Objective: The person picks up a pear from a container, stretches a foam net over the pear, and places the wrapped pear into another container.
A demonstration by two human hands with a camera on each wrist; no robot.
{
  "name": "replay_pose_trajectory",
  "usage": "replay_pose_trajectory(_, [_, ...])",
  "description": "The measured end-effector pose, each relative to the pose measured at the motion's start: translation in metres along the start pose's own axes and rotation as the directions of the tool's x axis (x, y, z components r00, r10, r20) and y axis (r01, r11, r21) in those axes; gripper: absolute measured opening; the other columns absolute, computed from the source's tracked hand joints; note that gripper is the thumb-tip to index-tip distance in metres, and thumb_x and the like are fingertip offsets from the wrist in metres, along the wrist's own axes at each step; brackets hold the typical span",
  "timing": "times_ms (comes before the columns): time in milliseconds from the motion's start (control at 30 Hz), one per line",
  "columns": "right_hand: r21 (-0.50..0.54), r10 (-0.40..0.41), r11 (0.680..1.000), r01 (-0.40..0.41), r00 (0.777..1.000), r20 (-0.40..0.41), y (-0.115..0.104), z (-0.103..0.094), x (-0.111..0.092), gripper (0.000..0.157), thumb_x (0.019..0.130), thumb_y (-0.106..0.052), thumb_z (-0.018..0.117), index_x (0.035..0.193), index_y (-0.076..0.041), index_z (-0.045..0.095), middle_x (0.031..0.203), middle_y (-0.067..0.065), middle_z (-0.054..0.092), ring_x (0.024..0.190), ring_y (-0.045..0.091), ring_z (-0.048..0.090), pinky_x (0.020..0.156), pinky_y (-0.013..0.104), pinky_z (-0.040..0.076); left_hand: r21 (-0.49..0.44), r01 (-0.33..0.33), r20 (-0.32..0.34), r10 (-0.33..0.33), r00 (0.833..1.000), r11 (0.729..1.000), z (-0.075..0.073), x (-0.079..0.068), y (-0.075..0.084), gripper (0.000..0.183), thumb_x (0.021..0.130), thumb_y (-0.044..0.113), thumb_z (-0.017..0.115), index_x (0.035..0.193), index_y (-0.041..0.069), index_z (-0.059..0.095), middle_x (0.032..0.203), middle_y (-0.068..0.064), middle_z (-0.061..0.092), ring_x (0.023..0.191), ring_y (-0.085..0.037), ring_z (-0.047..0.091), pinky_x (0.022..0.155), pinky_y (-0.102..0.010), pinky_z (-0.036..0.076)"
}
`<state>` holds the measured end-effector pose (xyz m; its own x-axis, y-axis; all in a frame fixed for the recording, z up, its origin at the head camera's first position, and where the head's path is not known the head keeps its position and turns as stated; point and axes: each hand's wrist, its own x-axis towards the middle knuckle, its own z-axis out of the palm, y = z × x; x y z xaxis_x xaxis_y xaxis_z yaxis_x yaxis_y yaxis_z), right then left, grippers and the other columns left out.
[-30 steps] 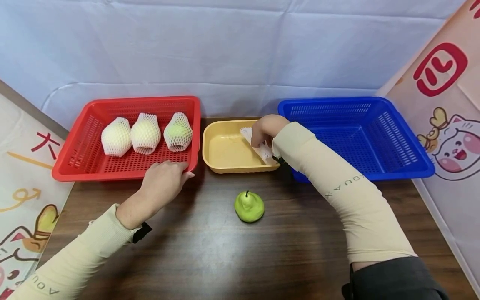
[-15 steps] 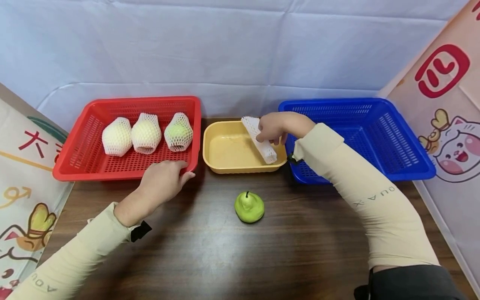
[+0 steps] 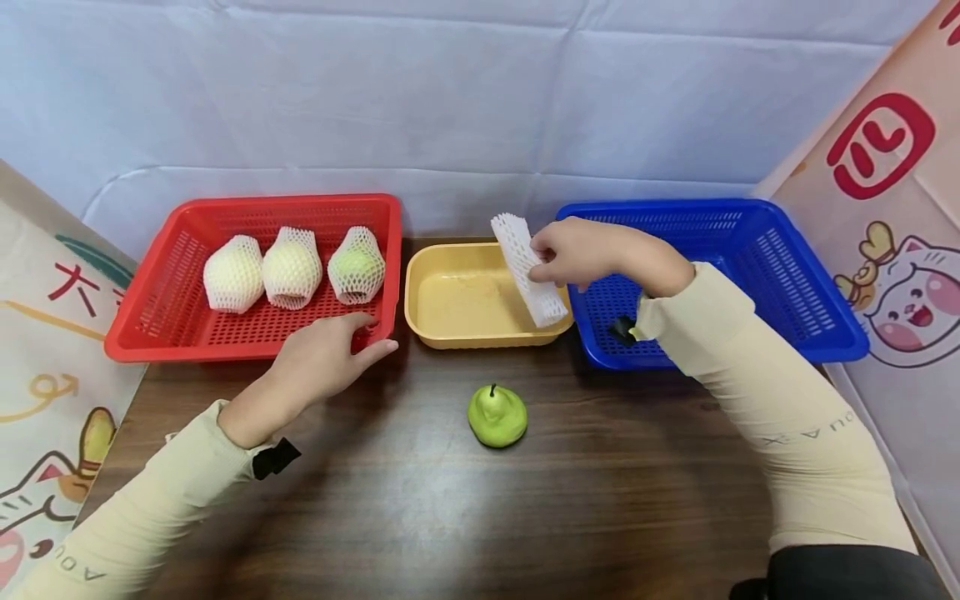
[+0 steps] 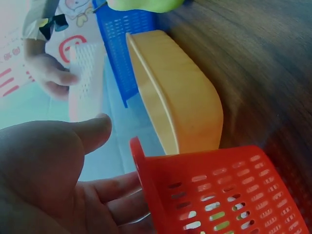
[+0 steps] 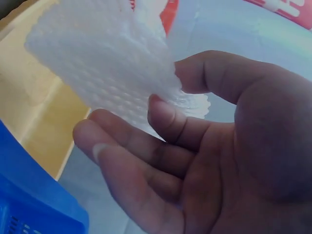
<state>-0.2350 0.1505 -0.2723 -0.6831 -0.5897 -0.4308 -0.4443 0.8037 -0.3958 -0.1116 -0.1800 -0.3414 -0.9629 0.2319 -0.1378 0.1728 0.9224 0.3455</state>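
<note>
Between thumb and index finger, my right hand [image 3: 579,254] pinches a flattened white foam net sleeve [image 3: 527,271], held tilted over the right part of the yellow tray [image 3: 450,340]. The right wrist view shows the netting [image 5: 107,63] at the fingertips, other fingers loosely bent. My left hand [image 3: 322,354] is at the front right corner of the red basket [image 3: 225,353]; its thumb stands away from the rim and its fingers reach over it. Inside that basket lie three fruits in foam nets, among them a greenish one [image 3: 357,265]. A bare green pear [image 3: 497,416] sits on the table.
To the right of the tray stands a blue basket [image 3: 720,275], partly behind my right forearm. White cloth [image 3: 360,100] hangs along the back, and printed panels [image 3: 885,250] flank the wooden table [image 3: 420,517] on both sides.
My right hand has raised the foam net sleeve from inside the yellow tray and drawn back to the right. My left hand's thumb has spread away from the red basket's rim.
</note>
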Motion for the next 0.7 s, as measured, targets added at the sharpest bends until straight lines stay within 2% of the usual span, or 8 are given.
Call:
replay_pose_trajectory(133, [0.02,-0.028,0.999,0.03,0.998,-0.06,-0.001,0.001,-0.011,0.03,0.102,-0.024,0.059,0.079,-0.009,0.045,0.068,0.002,0.04,0.056,0.019,0.056,0.056,0.032,0.051,-0.054,-0.068,-0.123,0.061,0.991,0.996,-0.001,-0.003,0.004,0.051,0.097,0.041,0.069,0.131,0.003,0.065,0.123,-0.017,0.069,0.111,-0.035,0.065,0.091,-0.054,0.051])
replay_pose_trajectory(233, [0.02,-0.06,0.998,0.063,0.99,-0.127,-0.005,0.002,-0.018,0.028,0.102,-0.023,0.06,0.08,-0.009,0.048,0.067,0.002,0.041,0.056,0.016,0.049,0.055,0.031,0.044,-0.099,-0.154,-0.246,0.126,0.961,0.983,-0.002,-0.008,0.011,0.046,0.096,0.035,0.072,0.129,0.003,0.066,0.127,-0.014,0.068,0.121,-0.032,0.061,0.102,-0.051,0.047])
replay_pose_trajectory(300, [0.025,-0.087,0.995,0.093,0.98,-0.178,-0.008,0.005,-0.023,0.025,0.101,-0.022,0.062,0.082,-0.009,0.052,0.068,0.003,0.046,0.058,0.016,0.046,0.057,0.031,0.04,-0.158,-0.202,-0.295,0.149,0.944,0.967,-0.004,-0.012,0.017,0.043,0.096,0.032,0.071,0.129,0.005,0.065,0.126,-0.012,0.067,0.119,-0.029,0.061,0.101,-0.048,0.047])
replay_pose_trajectory(367, [0.021,-0.128,0.99,0.137,0.962,-0.239,-0.013,0.009,-0.027,0.022,0.1,-0.02,0.064,0.083,-0.009,0.056,0.071,0.002,0.053,0.061,0.016,0.048,0.06,0.031,0.041,-0.273,-0.228,-0.294,0.144,0.945,0.935,-0.006,-0.015,0.023,0.04,0.098,0.029,0.07,0.129,0.005,0.064,0.123,-0.01,0.067,0.113,-0.026,0.063,0.097,-0.046,0.051])
replay_pose_trajectory(433, [0.027,-0.172,0.982,0.189,0.941,-0.293,-0.019,0.014,-0.03,0.019,0.099,-0.019,0.066,0.084,-0.01,0.059,0.076,0.0,0.062,0.066,0.014,0.054,0.063,0.031,0.044,-0.41,-0.223,-0.253,0.125,0.96,0.885,-0.008,-0.016,0.027,0.034,0.101,0.027,0.066,0.127,0.006,0.063,0.117,-0.009,0.068,0.106,-0.022,0.065,0.091,-0.043,0.053])
replay_pose_trajectory(567, [-0.002,-0.269,0.956,0.292,0.879,-0.393,-0.032,0.027,-0.036,0.016,0.097,-0.02,0.068,0.085,-0.012,0.062,0.082,-0.003,0.068,0.073,0.01,0.061,0.066,0.03,0.049,-0.676,-0.119,-0.08,0.087,0.993,0.728,-0.007,-0.013,0.032,0.028,0.107,0.022,0.055,0.123,0.0,0.059,0.112,-0.013,0.068,0.099,-0.023,0.068,0.083,-0.037,0.058])
replay_pose_trajectory(633, [-0.017,-0.302,0.944,0.329,0.844,-0.443,-0.038,0.033,-0.039,0.016,0.097,-0.021,0.069,0.085,-0.013,0.061,0.082,-0.005,0.068,0.073,0.009,0.06,0.066,0.03,0.048,-0.766,-0.054,0.007,0.092,0.996,0.64,-0.004,-0.011,0.033,0.029,0.109,0.021,0.05,0.123,-0.004,0.056,0.112,-0.017,0.068,0.096,-0.026,0.069,0.08,-0.036,0.059])
replay_pose_trajectory(700, [-0.031,-0.332,0.93,0.366,0.801,-0.499,-0.043,0.039,-0.041,0.014,0.096,-0.02,0.07,0.087,-0.013,0.062,0.082,-0.005,0.067,0.074,0.009,0.06,0.064,0.03,0.048,-0.833,0.01,0.086,0.111,0.99,0.554,-0.002,-0.009,0.033,0.035,0.11,0.023,0.045,0.126,-0.007,0.053,0.115,-0.02,0.066,0.097,-0.028,0.069,0.08,-0.036,0.06])
